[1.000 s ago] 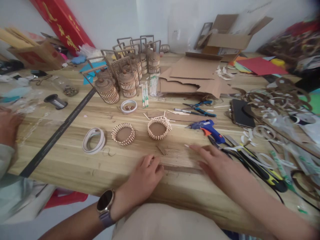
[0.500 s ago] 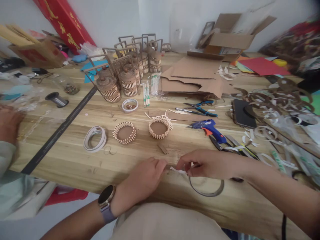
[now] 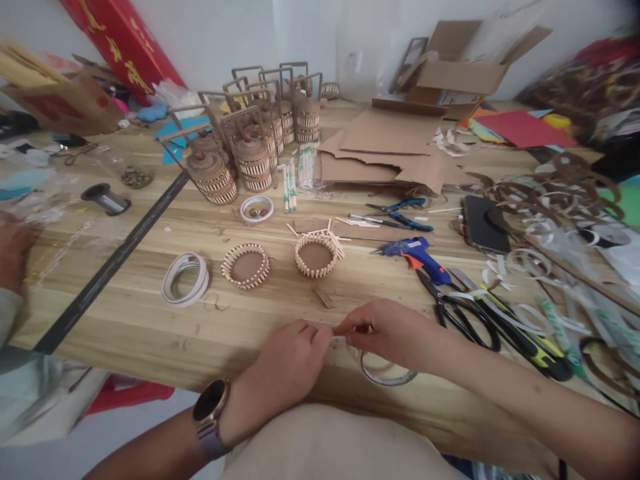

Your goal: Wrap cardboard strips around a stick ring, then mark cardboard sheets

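Close to the table's front edge my left hand and my right hand meet, fingertips almost touching. Both are closed in a pinch on a thin strip, which curls into a loop below my right hand. The piece between the fingertips is mostly hidden. Beyond them lie two small round trays walled with short wooden sticks, the left tray and the right tray. A little brown cardboard scrap rests just past my fingers. Rolls of white tape stand farther left.
A blue glue gun, black-handled scissors, pliers and a phone lie to the right, beside tangled strips. Several lidded stick baskets stand behind. Another person's hand is at the left edge.
My right hand has moved left, up to my left fingertips, and the looped strip has shifted left with it. The white strip end seen between the hands is now mostly covered.
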Demonstrator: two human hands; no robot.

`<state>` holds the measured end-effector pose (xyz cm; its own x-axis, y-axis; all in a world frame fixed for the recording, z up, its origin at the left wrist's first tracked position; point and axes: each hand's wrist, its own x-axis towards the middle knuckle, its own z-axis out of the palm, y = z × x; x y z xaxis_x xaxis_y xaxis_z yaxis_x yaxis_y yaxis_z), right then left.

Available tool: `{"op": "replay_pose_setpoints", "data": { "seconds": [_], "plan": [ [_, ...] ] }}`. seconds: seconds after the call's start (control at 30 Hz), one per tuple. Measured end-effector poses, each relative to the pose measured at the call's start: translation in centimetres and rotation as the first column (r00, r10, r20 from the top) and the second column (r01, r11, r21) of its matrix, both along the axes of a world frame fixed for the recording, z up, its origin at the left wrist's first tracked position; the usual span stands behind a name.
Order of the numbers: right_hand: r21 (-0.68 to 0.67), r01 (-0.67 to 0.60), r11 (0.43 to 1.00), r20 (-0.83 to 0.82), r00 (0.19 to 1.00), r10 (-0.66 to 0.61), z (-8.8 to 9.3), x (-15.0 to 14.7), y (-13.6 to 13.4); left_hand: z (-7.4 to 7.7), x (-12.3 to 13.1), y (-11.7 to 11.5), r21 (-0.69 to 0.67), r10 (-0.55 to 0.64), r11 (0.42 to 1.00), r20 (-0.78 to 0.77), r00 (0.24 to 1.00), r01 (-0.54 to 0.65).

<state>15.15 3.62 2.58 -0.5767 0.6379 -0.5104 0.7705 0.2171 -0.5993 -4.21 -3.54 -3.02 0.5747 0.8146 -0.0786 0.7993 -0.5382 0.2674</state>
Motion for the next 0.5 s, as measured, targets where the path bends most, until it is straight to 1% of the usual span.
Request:
{"op": "replay_pose_setpoints", "data": {
  "seconds": [0.1, 0.13, 0.2, 0.27, 0.4, 0.5],
  "plan": [
    [0.026, -0.044, 0.999, 0.008, 0.999, 0.044, 0.07, 0.13, -0.36, -0.11, -0.02, 0.0, 0.021, 0.006, 1.0, -0.003, 1.0, -0.006],
    [0.054, -0.048, 0.997, 0.03, 0.998, 0.047, 0.06, 0.2, -0.42, -0.12, -0.04, 0.0, 0.022, 0.01, 1.0, -0.006, 1.0, -0.01],
    [0.128, -0.038, 0.991, 0.092, 0.995, 0.026, 0.0, 0.34, -0.48, -0.08, -0.08, 0.0, 0.017, 0.012, 1.0, -0.009, 1.0, -0.011],
    [0.156, -0.027, 0.987, 0.132, 0.991, 0.006, -0.06, 0.43, -0.48, 0.03, -0.09, -0.01, 0.009, 0.014, 1.0, -0.005, 1.0, -0.014],
    [0.094, -0.029, 0.995, 0.15, 0.989, 0.015, -0.01, 0.55, -0.44, 0.05, -0.12, -0.01, -0.033, 0.044, 0.999, 0.029, 0.999, -0.043],
    [0.077, -0.037, 0.996, 0.141, 0.99, 0.026, 0.11, 0.91, -0.32, -0.31, -0.29, -0.02, -0.049, 0.057, 0.997, 0.111, 0.992, -0.052]
  ]
}}
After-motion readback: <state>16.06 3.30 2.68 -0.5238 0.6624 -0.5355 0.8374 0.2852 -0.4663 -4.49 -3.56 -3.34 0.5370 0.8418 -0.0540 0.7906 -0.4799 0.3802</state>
